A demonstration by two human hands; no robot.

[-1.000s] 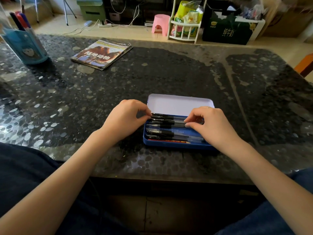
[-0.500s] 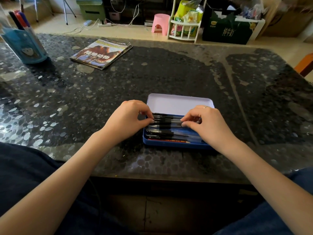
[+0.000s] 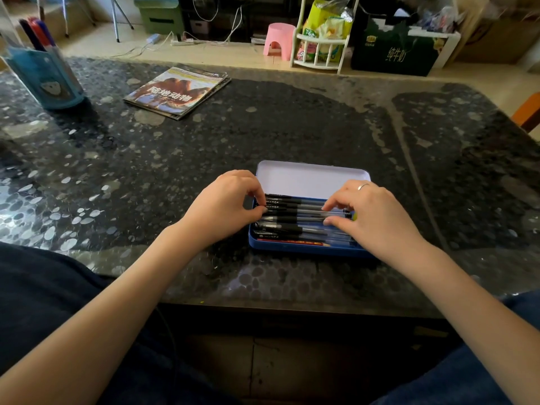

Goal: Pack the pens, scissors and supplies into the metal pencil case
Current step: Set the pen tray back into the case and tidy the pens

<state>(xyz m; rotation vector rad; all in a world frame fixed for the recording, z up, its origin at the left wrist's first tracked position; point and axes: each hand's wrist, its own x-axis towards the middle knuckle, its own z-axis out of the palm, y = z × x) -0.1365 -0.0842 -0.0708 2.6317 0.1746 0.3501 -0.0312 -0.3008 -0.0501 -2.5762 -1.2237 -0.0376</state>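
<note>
Two hands work in the open case (image 3: 309, 249) on the tabletop (image 3: 292, 133): left hand (image 3: 225, 209) and right hand (image 3: 371, 214) each pinch the pens (image 3: 295, 213) lying inside it.

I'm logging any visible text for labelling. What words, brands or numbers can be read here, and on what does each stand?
"陆地动物" on the cover of the magazine lying on the table.
"纯牛奶" on the dark green carton on the floor behind the table.
Snack packets in the white rack: print too blurred to read.
Pens in the pencil case: small white marks, too small to read.
Blue pen holder: a picture only, no words legible.
</note>
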